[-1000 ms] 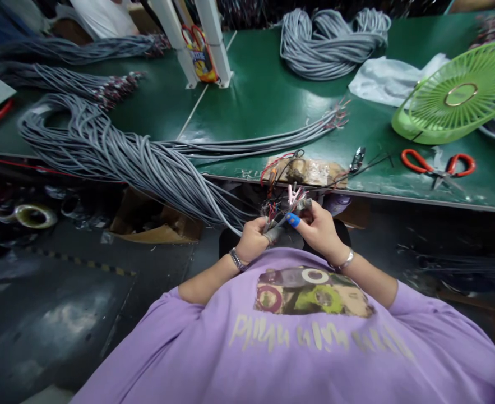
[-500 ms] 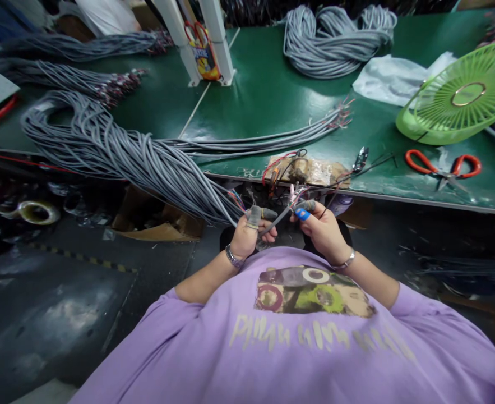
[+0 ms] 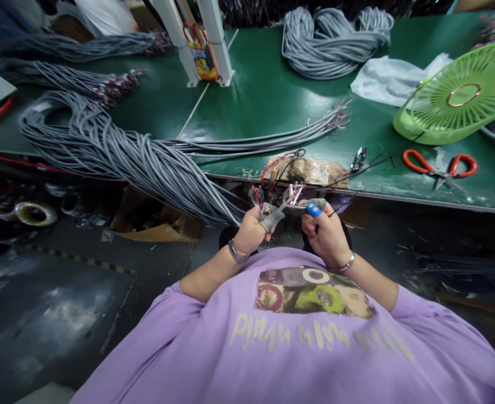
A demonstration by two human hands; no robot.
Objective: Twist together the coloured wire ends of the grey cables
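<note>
A stripped grey cable end, fanned into coloured wires, is being held just in front of the bench edge, above the lap. It is being clamped by the closed fingers of the left hand, while a thin strand is being pinched by the right hand, whose blue-taped thumb is being pressed to the forefinger. The green bench top is being crossed by loose grey cables and overhung by a thick cable bundle. Further back, a coiled cable hank is being supported; to its right, space is being taken up by a crumpled white sheet, a lime-green fan and red-handled scissors. Nearer, a cardboard strip is being overlaid by wires. Below, the dark floor is being occupied by an open cardboard box and a tape roll.
</note>
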